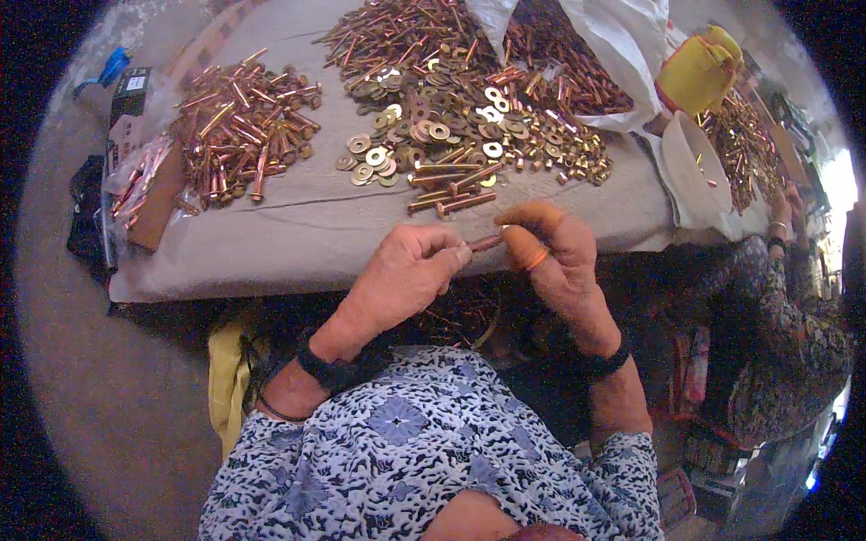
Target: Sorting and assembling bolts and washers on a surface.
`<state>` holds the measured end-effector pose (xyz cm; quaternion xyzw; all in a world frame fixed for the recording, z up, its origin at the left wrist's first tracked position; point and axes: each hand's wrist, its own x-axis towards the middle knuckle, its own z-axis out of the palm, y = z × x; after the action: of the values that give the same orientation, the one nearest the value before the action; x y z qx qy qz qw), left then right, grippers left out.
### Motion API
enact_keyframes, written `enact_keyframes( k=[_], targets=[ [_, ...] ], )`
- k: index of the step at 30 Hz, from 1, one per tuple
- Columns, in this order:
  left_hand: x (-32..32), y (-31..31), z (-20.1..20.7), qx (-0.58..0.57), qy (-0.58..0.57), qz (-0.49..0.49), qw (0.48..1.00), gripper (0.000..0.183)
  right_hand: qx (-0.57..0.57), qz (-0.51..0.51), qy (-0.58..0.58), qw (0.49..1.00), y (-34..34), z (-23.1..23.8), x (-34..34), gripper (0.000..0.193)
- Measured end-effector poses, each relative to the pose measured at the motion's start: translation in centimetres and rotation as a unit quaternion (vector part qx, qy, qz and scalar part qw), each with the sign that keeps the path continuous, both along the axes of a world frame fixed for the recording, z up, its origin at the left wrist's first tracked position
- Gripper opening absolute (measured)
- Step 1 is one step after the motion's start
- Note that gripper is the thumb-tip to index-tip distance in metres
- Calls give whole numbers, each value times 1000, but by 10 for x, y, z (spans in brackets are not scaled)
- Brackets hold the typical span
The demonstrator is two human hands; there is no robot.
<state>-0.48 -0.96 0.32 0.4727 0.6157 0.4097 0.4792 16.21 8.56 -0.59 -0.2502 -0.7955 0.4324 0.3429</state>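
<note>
Just over the table's near edge, a brass-coloured bolt (486,242) runs between my two hands. My left hand (404,270) pinches one end with thumb and forefinger. At the other end, the thumb and forefinger of my right hand (561,261), both in orange finger covers, close on it; the tip there is hidden. Beyond my hands lie several loose bolts (456,191). Behind these spreads a heap of flat washers (419,135), with small nuts (566,151) to its right.
Finished-looking bolts form a pile (244,126) at left, beside an open cardboard box (155,194). A white sack (622,54) of bolts stands at the back. Right are a white bowl (693,149), a yellow bag (699,72) and another person's hand (781,209).
</note>
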Motion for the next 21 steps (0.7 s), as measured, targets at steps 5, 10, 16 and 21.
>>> enact_keyframes(
  k=[5, 10, 16, 21],
  targets=[
    [0, 1, 4, -40, -31, 21, 998, 22, -102, 16, 99, 990, -1, -5, 0, 16],
    [-2, 0, 4, -28, -29, 10, 999, 22, -72, 46, 67, 994, 1, -5, 0, 16],
    [-2, 1, -9, 64, 70, 25, 995, 20, 48, -16, 7, 999, 1, -5, -1, 15],
    [7, 0, -6, 152, 163, 59, 973, 17, 139, -59, -87, 985, 2, -1, -1, 20]
  ],
)
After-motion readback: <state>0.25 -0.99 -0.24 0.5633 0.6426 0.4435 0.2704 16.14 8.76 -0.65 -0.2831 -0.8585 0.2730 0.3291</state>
